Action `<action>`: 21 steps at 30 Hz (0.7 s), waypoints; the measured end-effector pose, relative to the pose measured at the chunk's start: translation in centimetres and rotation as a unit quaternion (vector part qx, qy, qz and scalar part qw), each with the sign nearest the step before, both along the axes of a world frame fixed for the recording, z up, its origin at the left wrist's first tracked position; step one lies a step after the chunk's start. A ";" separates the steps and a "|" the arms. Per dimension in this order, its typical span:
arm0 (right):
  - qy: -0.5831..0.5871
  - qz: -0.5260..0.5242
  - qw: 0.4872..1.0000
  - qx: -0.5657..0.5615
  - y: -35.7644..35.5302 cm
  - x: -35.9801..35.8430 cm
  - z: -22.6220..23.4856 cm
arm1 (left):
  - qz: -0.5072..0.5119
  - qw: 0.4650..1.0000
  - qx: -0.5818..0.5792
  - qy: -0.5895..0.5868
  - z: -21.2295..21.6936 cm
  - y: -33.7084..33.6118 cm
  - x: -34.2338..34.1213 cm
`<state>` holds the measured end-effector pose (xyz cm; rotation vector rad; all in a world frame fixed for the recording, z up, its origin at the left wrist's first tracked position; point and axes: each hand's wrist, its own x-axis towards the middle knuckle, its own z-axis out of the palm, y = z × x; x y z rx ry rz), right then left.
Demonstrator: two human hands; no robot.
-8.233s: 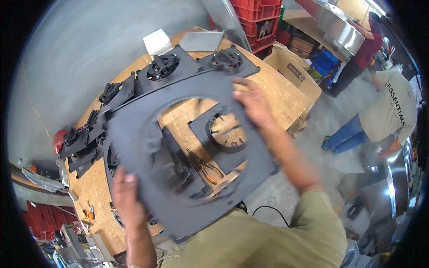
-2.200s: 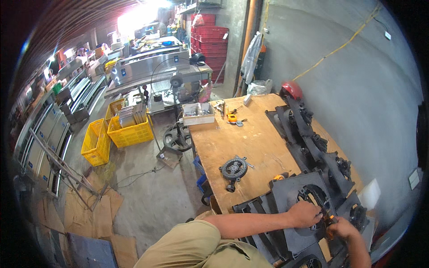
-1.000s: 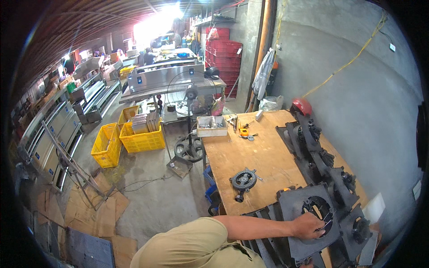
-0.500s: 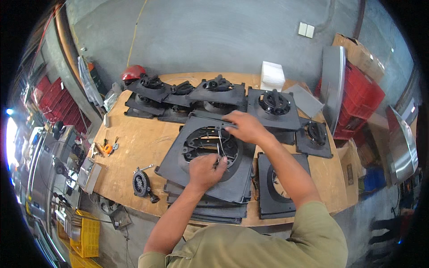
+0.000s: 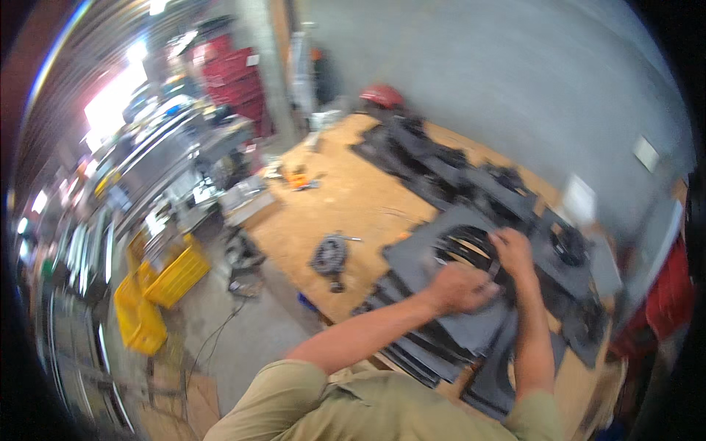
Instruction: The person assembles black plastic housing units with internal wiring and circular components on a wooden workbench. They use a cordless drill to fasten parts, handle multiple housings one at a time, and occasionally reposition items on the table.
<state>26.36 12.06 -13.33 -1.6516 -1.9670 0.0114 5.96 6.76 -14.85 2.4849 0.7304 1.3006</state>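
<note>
A black square panel (image 5: 419, 246) with a round opening lies on top of a stack of similar panels (image 5: 397, 331). Dark ribs of a round black fitting (image 5: 471, 246) cross its opening. My left hand (image 5: 462, 288) is closed over the near edge of the opening; what its fingers hold is hidden and blurred. At the opening's right edge my right hand (image 5: 512, 251) has curled fingers, with a thin pale strand (image 5: 493, 267) just below them. Whether either hand grips that strand is too smeared to tell.
A round black part (image 5: 330, 254) lies on the wooden table (image 5: 342, 195), left of the stack. More black panels with fittings (image 5: 507, 195) line the back. An orange tool (image 5: 298, 180) sits at the left edge. Yellow crates (image 5: 173, 275) stand on the floor.
The view has swung to the left and blurred, so the table and panels sit farther right. Both hands remain at the top panel's opening, the left one still closed.
</note>
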 end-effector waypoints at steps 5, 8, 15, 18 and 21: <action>0.166 0.036 0.985 0.022 1.3 0.7 -2.3 | -0.023 1.000 -0.001 -0.004 0.1 -0.3 0.0; 0.184 0.023 0.982 0.025 1.5 1.4 -3.4 | -0.016 0.999 -0.043 -0.013 0.1 -0.9 0.0; 0.282 0.008 0.953 0.106 0.1 0.0 -3.7 | 0.045 0.994 -0.096 -0.006 0.8 -2.6 -0.8; 0.306 0.032 0.946 0.101 -0.4 -0.3 -3.3 | 0.073 0.990 -0.097 -0.078 0.6 -3.5 -0.8; 0.277 0.031 0.956 0.090 -0.3 0.0 -2.9 | 0.070 0.988 -0.093 -0.102 0.4 -4.1 -0.5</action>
